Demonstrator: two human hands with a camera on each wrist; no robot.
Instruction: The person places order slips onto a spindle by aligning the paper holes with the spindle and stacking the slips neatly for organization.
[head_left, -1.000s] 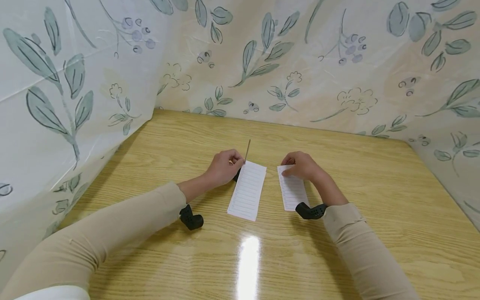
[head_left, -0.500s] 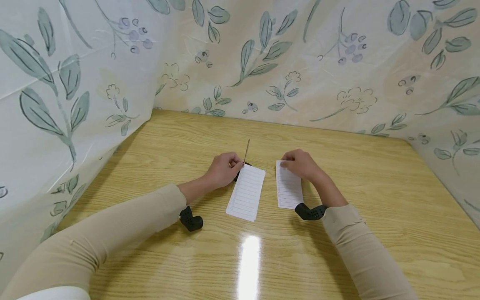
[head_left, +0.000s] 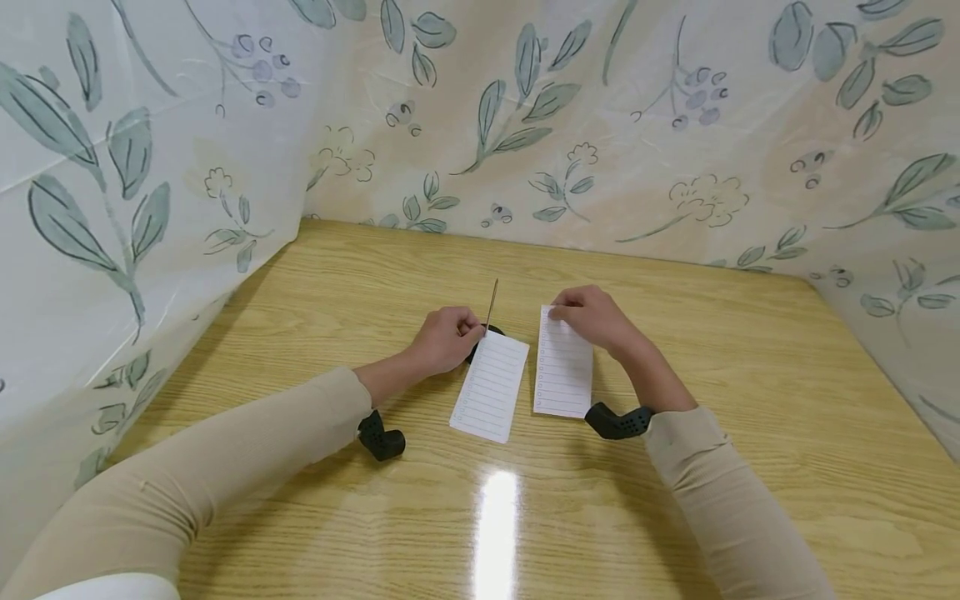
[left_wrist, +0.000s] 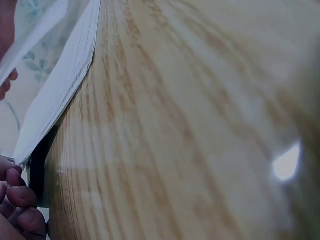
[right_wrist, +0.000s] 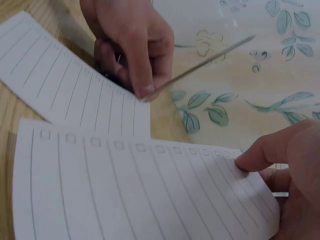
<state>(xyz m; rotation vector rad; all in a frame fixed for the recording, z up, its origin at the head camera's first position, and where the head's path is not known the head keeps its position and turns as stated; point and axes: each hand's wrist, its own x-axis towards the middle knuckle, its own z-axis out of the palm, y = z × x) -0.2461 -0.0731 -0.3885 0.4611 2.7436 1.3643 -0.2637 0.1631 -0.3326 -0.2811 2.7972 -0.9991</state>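
Note:
In the head view my left hand (head_left: 448, 340) pinches the top left corner of a small stack of white lined note sheets (head_left: 491, 387). A thin metal spike (head_left: 492, 302) rises at that corner; whether it passes through the paper is hidden by the fingers. Part of a black base (head_left: 492, 330) shows behind the stack. My right hand (head_left: 596, 319) holds a lined checklist sheet (head_left: 564, 371) by its top edge, just right of the stack. In the right wrist view, small checkboxes run along this sheet (right_wrist: 130, 185), which bends slightly and partly covers the stack (right_wrist: 65, 75).
A wood-grain table (head_left: 337, 517) lies beneath everything, with a bright reflection near its front. A leaf-patterned sheet (head_left: 480, 125) hangs along the back and left side. Black wrist cameras, such as the right one (head_left: 617, 422), sit close to the tabletop.
The right hand has moved slightly left and away from me, bringing its checklist sheet closer to the stack. My left hand stays nearly still on the stack's corner.

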